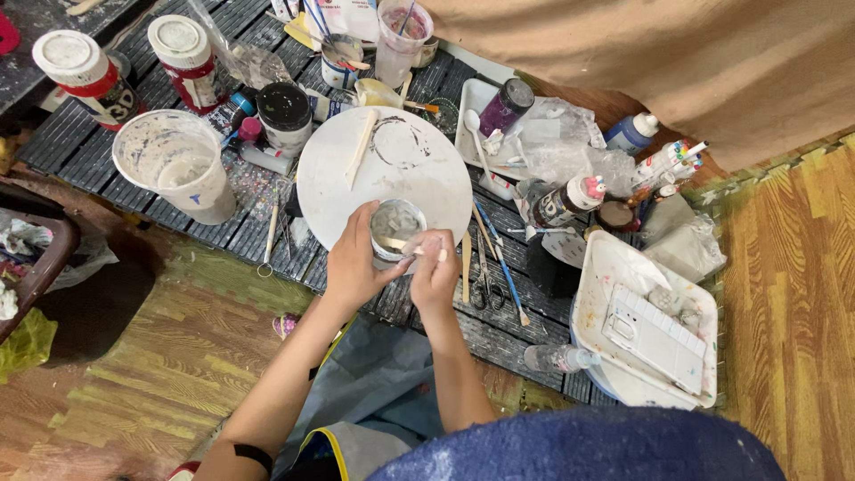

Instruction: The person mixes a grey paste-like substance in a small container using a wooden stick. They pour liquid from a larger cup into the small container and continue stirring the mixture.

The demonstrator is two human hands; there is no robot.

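Left hand [354, 264] cupping small cup [396, 229], right hand [434, 272] pinching wooden stick [403, 245]

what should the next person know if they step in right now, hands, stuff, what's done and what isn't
Left hand: wrapped around a small clear cup with pale grey mix inside, held just over the near edge of the round white board.
Right hand: pinching a wooden stick that lies across the cup's mouth, its tip in the mix.
Nearby: a second wooden stick and a dark ring mark lie on the board; scissors and a blue-handled brush sit right of the hands.
Done: the mix is in the cup.
Left: nothing from the cup is on the board yet.
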